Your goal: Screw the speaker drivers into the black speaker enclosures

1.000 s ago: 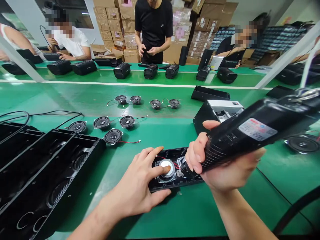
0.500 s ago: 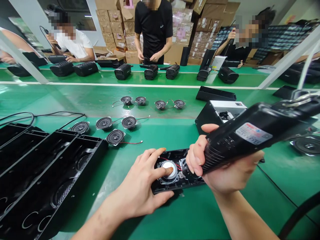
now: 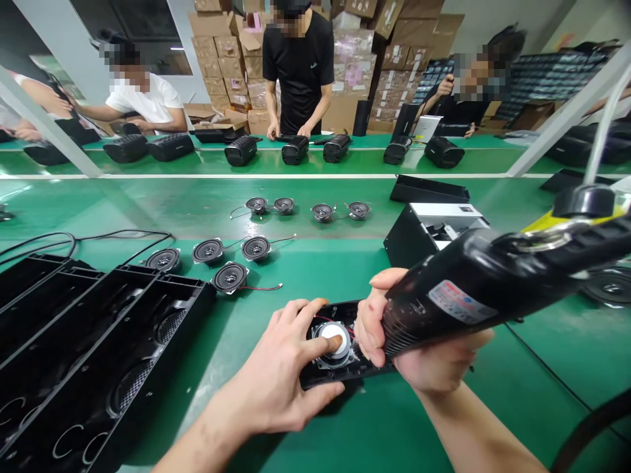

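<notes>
My left hand (image 3: 283, 361) spans a black speaker housing (image 3: 311, 377), thumb at the near edge and fingertips at the far edge. One finger presses on the white round back of a speaker (image 3: 331, 330) seated inside it. A black electric screwdriver (image 3: 438, 289) is gripped in my right hand (image 3: 428, 358), tilted with its lower end over the housing's right part. That hand hides the screwdriver's tip and the right end of the housing. Red wires run along the speaker.
Loose speakers (image 3: 229, 277) with leads lie beyond my left hand. Long black casings (image 3: 98, 368) stand at left. A black-and-silver box (image 3: 409, 240) sits behind the screwdriver. Across the bench, a person in black (image 3: 300, 72) and others work among black speaker units (image 3: 241, 151).
The screwdriver and my right hand have shifted left and slightly down over the housing. My left hand keeps its hold. The whole view has dropped slightly in the frame.
</notes>
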`<action>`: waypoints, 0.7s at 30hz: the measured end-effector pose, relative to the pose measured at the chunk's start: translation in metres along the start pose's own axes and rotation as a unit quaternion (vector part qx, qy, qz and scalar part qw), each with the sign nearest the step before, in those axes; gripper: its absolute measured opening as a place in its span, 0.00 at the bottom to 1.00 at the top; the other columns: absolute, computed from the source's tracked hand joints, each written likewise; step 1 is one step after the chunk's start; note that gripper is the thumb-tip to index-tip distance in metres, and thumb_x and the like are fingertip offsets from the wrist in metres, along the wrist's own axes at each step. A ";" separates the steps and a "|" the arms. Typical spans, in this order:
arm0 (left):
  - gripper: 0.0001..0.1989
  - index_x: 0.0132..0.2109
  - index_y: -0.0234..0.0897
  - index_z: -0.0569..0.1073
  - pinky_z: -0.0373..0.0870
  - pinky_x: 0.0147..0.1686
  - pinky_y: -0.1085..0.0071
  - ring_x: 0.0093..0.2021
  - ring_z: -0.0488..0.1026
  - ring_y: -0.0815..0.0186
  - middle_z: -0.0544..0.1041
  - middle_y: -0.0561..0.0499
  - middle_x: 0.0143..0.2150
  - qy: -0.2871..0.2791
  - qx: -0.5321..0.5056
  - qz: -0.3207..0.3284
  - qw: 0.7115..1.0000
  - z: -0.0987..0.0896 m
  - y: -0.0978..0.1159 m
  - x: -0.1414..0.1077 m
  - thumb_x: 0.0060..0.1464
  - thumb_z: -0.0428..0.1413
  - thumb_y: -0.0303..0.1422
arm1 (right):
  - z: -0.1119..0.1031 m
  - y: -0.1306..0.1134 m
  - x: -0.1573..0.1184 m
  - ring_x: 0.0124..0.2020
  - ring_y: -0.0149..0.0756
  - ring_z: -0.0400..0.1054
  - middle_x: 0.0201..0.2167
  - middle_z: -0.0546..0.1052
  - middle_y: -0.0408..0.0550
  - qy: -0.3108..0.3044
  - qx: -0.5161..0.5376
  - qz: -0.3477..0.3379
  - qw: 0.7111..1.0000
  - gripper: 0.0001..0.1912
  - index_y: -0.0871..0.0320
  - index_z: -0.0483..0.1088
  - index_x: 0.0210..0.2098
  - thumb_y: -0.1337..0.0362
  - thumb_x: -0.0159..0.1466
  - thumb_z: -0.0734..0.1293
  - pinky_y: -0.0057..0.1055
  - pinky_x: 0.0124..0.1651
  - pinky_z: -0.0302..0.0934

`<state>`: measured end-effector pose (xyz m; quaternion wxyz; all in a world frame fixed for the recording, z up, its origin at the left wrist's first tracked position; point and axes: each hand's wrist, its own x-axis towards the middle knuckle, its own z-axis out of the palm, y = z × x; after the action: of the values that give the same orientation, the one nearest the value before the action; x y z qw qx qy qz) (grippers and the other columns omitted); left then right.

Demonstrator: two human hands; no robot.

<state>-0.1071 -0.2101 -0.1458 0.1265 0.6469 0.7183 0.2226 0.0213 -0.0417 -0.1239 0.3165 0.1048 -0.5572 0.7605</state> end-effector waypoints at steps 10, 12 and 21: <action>0.19 0.56 0.46 0.81 0.64 0.66 0.36 0.67 0.61 0.41 0.63 0.40 0.72 0.002 0.005 0.002 1.000 0.000 0.003 0.000 0.58 0.67 0.39 | 0.000 0.003 0.001 0.15 0.32 0.63 0.25 0.74 0.42 0.012 0.017 0.005 1.000 0.33 0.52 0.75 0.52 0.30 0.67 0.66 0.28 0.19 0.60; 0.19 0.56 0.47 0.81 0.64 0.66 0.35 0.67 0.61 0.40 0.63 0.40 0.73 0.003 0.007 0.002 1.000 0.000 0.002 0.000 0.58 0.67 0.40 | -0.001 0.003 -0.001 0.15 0.32 0.64 0.25 0.75 0.43 0.009 0.015 0.003 1.000 0.33 0.50 0.76 0.53 0.30 0.68 0.65 0.27 0.19 0.60; 0.17 0.53 0.49 0.82 0.63 0.67 0.35 0.70 0.61 0.40 0.63 0.42 0.74 0.006 0.007 -0.006 1.000 -0.002 0.006 -0.001 0.57 0.67 0.40 | 0.006 0.007 -0.005 0.16 0.32 0.64 0.24 0.75 0.44 0.015 0.022 0.017 1.000 0.25 0.49 0.77 0.52 0.37 0.70 0.68 0.25 0.20 0.61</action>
<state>-0.1028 -0.2112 -0.1409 0.1190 0.6423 0.7245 0.2203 0.0205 -0.0501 -0.1297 0.3098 0.0908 -0.5371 0.7793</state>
